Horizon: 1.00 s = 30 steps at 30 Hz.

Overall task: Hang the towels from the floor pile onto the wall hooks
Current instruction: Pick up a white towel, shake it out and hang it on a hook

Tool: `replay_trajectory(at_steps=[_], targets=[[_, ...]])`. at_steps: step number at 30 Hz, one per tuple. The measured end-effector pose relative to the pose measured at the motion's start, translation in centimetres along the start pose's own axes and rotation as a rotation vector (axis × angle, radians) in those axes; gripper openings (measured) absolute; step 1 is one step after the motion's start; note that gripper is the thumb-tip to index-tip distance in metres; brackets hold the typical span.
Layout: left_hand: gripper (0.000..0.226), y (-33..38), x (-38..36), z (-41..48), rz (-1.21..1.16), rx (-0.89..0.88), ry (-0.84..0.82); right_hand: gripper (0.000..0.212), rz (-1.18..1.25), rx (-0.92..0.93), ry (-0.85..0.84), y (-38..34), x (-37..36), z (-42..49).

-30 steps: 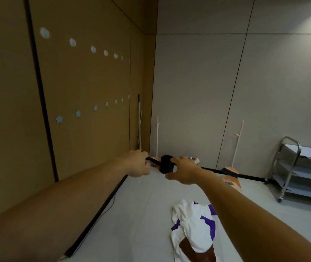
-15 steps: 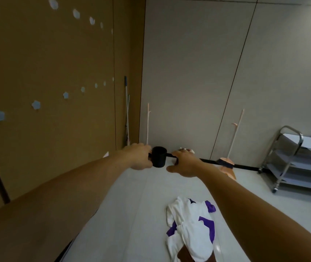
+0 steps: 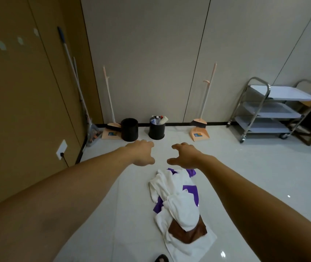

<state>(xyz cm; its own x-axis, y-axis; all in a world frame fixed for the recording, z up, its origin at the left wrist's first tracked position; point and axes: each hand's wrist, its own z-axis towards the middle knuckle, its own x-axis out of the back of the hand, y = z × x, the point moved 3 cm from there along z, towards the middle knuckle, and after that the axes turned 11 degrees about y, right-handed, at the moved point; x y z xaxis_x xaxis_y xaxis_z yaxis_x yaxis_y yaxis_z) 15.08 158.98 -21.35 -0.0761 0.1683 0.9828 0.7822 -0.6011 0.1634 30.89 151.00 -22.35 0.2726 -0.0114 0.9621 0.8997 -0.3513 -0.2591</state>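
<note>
One towel pile [image 3: 179,205] lies on the floor [image 3: 245,176]: white, purple and brown cloth, too tangled to count. Just beyond it hover the left hand [image 3: 143,154] and right hand [image 3: 186,155], fingers loosely spread, grasping nothing. Farther beyond stand two black bins [image 3: 129,129] and two dustpans [image 3: 199,134]. One cart [image 3: 270,110] stands beyond-right of the pile, and three wall hooks [image 3: 1,44] show high to its left.

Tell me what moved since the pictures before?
The head camera tipped down, so the pale hooks on the brown wall slid up and left. The left hand and right hand uncurled their fingers and now reach over the far end of the pile of white, purple and brown towels. Neither has taken hold of anything. The pile stayed on the floor, untouched.
</note>
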Motion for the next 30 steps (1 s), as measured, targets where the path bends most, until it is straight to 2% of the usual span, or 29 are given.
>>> replay_trajectory(at_steps=[9, 18, 23, 30], targets=[[0.074, -0.4, -8.3, 15.5, 0.044, -0.006, -0.222, 0.071, 0.141, -0.107, -0.154, 7.7, -7.9, 13.7], [0.073, 0.1, -21.6, 25.6, -0.018, -0.113, -0.497, 0.062, 0.208, -0.349, -0.309, 16.7, -19.3, 18.1], [0.061, -1.0, -31.9, 29.7, -0.077, -0.154, -0.654, 0.049, 0.22, -0.496, -0.386, 20.1, -29.0, 20.1], [0.054, -3.9, -51.0, 36.6, -0.142, -0.111, -0.691, 0.041, 0.261, -0.619, -0.385, 25.1, -48.8, 26.3]])
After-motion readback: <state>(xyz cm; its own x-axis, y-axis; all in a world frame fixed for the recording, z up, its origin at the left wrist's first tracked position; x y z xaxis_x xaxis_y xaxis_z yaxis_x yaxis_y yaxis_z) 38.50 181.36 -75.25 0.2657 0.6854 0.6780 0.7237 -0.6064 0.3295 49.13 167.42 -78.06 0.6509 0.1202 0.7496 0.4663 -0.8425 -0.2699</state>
